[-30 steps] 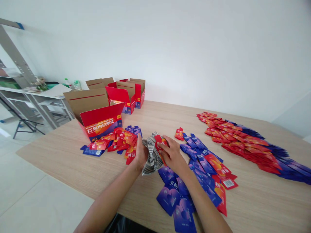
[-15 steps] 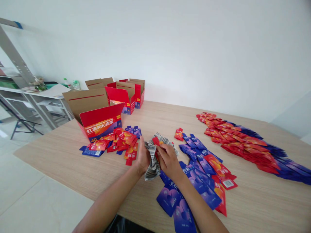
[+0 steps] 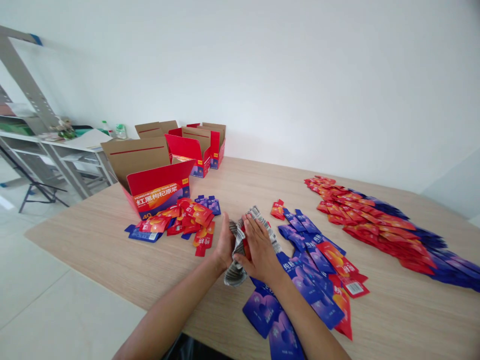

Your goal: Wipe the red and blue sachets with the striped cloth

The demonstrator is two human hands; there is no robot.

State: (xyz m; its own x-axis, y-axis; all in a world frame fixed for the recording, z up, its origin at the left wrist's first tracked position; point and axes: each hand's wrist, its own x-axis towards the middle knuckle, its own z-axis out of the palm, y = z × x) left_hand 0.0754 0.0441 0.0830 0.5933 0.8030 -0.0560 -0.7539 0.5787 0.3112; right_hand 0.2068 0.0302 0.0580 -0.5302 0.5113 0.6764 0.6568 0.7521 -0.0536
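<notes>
In front of me a grey striped cloth (image 3: 237, 272) is folded around a small red pouch (image 3: 246, 246), of which only a strip shows. My left hand (image 3: 225, 245) grips the cloth from the left side, its thumb up and its other fingers hidden behind the fabric. My right hand (image 3: 258, 247) presses the pouch against the cloth with its fingers straight and close together, so most of the pouch is covered. Under my right forearm lie loose blue pouches (image 3: 298, 277). A heap of red pouches (image 3: 193, 212) lies left of my hands.
An open red carton (image 3: 161, 187) stands behind the left heap, with more open cartons (image 3: 187, 145) near the wall. Long overlapping rows of red and blue pouches (image 3: 375, 222) cover the table's right side. A side desk (image 3: 80, 145) stands at far left.
My right hand has gone from pinching the red pouch to lying flat over it, pressing it into the cloth. My left hand keeps its hold. The view has shifted slightly.
</notes>
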